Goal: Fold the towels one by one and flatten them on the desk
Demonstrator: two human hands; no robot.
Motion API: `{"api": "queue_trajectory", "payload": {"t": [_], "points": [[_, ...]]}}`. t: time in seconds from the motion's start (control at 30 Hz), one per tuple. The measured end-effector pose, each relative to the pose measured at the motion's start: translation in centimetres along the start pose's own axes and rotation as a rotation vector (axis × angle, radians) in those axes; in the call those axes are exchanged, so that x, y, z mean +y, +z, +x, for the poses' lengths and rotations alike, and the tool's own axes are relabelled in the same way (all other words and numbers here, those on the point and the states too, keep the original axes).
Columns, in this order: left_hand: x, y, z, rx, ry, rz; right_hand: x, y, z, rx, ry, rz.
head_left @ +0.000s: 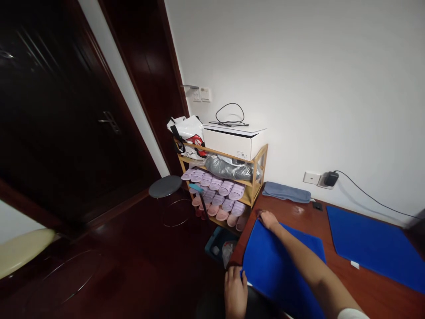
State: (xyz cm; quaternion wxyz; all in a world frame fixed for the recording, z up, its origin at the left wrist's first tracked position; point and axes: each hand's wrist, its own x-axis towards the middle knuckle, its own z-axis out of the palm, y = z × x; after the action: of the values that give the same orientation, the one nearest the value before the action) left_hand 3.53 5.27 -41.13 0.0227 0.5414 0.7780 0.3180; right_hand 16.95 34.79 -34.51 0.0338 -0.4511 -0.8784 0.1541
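Observation:
A bright blue cloth point(282, 266) lies spread on the reddish-brown table in front of me. My left hand point(235, 288) is at its near left corner, with fingers and thumb closed on the edge. Across the cloth, my right hand point(269, 220) pinches the far left corner, the forearm reaching over the fabric and hiding part of it. To the right lies a second blue cloth point(375, 248), flat, with a small white tag point(355, 265) at its near edge. A folded grey-blue cloth point(286, 192) rests against the wall, beyond my right hand.
Left of the table point(345, 283) stands a wooden rack point(262, 170) with several slippers point(226, 188), a white box point(229, 144) and a bag point(192, 133). A bin point(212, 246) sits below. A round stool point(165, 186) and a black plug point(331, 178) with cable are also in view.

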Motion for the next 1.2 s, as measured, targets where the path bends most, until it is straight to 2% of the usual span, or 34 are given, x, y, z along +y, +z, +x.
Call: {"api": "queue_trajectory", "payload": {"t": [0.1, 0.2, 0.3, 0.4, 0.5, 0.57, 0.7, 0.8, 0.87, 0.97, 1.2], "points": [[0.7, -0.9, 0.2, -0.059, -0.008, 0.024, -0.2, -1.3, -1.1, 0.030, -0.037, 0.037], [1.4, -2.0, 0.7, -0.158, -0.035, 0.015, 0.2, -3.8, -2.9, 0.079, -0.130, 0.091], [1.9, -3.4, 1.6, -0.245, -0.085, -0.024, 1.2, -7.3, -5.4, 0.133, -0.220, 0.136], [2.6, -5.5, 3.3, -0.274, -0.075, -0.074, 2.7, -11.7, -9.0, 0.180, -0.283, 0.167], [4.2, -8.8, 6.0, -0.234, 0.018, -0.161, 4.2, -16.4, -13.7, 0.244, -0.312, 0.191], [6.0, -11.5, 8.0, -0.196, 0.079, -0.236, 4.9, -19.3, -17.4, 0.310, -0.322, 0.227], [10.9, -17.5, 11.7, -0.191, 0.240, -0.429, 5.2, -24.6, -25.4, 0.459, -0.274, 0.333], [14.6, -21.7, 13.6, -0.223, 0.358, -0.576, 4.5, -27.6, -31.1, 0.573, -0.169, 0.428], [16.5, -23.7, 14.6, -0.252, 0.389, -0.665, 3.9, -28.7, -34.3, 0.643, -0.094, 0.488], [18.4, -25.0, 15.8, -0.245, 0.384, -0.753, 3.0, -29.3, -38.1, 0.708, -0.018, 0.550], [20.2, -24.0, 16.3, -0.196, 0.385, -0.830, 1.6, -27.9, -42.6, 0.755, 0.024, 0.641]]}}
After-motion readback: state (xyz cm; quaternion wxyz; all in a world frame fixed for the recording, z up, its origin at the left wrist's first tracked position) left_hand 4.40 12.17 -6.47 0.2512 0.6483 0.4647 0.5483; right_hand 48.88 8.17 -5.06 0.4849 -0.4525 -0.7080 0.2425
